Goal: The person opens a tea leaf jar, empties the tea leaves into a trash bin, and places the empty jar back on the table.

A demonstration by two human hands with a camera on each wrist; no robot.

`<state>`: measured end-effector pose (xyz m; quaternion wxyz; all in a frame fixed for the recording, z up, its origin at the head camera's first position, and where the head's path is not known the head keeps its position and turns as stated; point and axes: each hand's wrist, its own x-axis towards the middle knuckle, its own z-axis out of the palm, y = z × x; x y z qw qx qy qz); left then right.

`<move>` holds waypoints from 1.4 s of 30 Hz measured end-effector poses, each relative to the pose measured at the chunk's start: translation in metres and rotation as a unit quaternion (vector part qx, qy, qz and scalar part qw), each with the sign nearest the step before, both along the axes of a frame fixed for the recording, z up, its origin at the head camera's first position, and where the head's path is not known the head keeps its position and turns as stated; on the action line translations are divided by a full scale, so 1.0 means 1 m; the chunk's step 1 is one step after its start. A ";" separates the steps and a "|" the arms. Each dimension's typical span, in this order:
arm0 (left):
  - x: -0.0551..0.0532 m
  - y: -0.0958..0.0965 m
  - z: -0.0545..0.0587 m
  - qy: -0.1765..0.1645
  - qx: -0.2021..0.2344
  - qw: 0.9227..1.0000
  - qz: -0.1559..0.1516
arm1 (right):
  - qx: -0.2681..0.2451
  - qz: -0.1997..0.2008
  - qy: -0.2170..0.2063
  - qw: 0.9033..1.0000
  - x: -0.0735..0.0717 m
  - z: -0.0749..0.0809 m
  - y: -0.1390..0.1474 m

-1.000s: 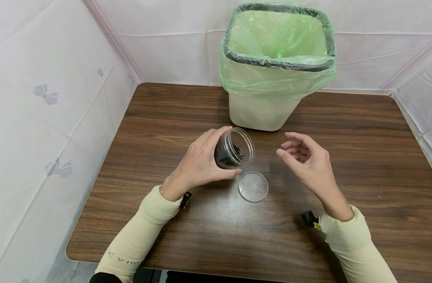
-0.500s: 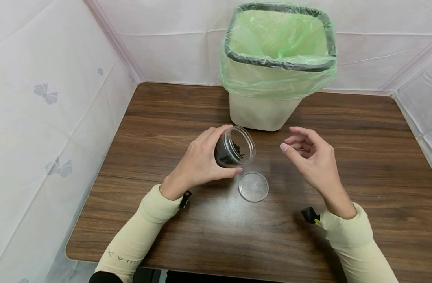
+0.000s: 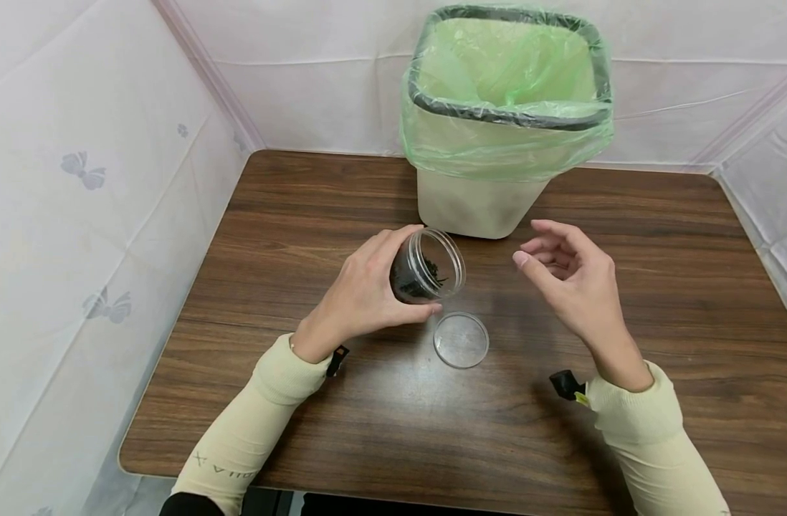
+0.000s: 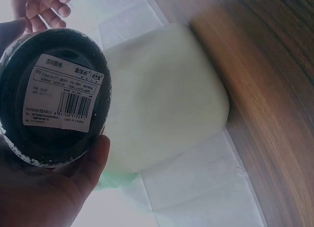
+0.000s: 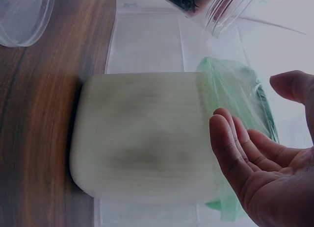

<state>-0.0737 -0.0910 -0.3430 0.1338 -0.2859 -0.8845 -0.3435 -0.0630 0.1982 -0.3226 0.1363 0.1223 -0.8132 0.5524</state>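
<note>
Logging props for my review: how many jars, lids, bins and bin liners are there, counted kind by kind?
Clear cylindrical jar: 1
Clear round flat lid: 1
Off-white tapered bin: 1
Translucent green plastic bin liner: 1
Total: 4

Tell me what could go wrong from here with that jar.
Spill: the clear jar is uncapped and tilted, so its dark, loose contents might slide out onto the table or the lid if it tips further; the lined bin stands farther back.

Slip: only the left hand grips the jar, while the right hand is apart from it, so a loosened grip could drop it.
</note>
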 end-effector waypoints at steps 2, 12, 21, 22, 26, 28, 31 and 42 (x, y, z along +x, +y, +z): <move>0.000 0.000 0.000 0.001 0.001 1.000 -0.001 | 0.003 -0.001 0.003 1.000 -0.001 0.002 0.000; -0.002 0.001 0.003 0.001 0.005 1.000 -0.002 | 0.003 -0.003 0.015 1.000 -0.006 0.011 0.005; -0.003 0.001 0.005 -0.001 0.002 1.000 -0.002 | -0.014 0.002 0.004 1.000 -0.007 0.018 0.011; -0.003 0.001 0.006 0.000 0.001 1.000 -0.003 | -0.020 0.004 0.004 1.000 -0.008 0.019 0.012; -0.004 0.000 0.008 0.001 0.001 1.000 -0.003 | -0.047 0.010 0.005 0.999 -0.010 0.023 0.014; -0.004 0.000 0.009 0.001 0.002 1.000 -0.002 | -0.058 0.012 0.003 0.998 -0.011 0.025 0.015; -0.005 0.000 0.010 0.002 0.003 1.000 0.000 | -0.071 0.012 0.005 0.997 -0.012 0.028 0.016; -0.008 -0.001 0.016 0.005 0.006 1.000 0.006 | -0.117 0.019 0.011 0.993 -0.017 0.034 0.021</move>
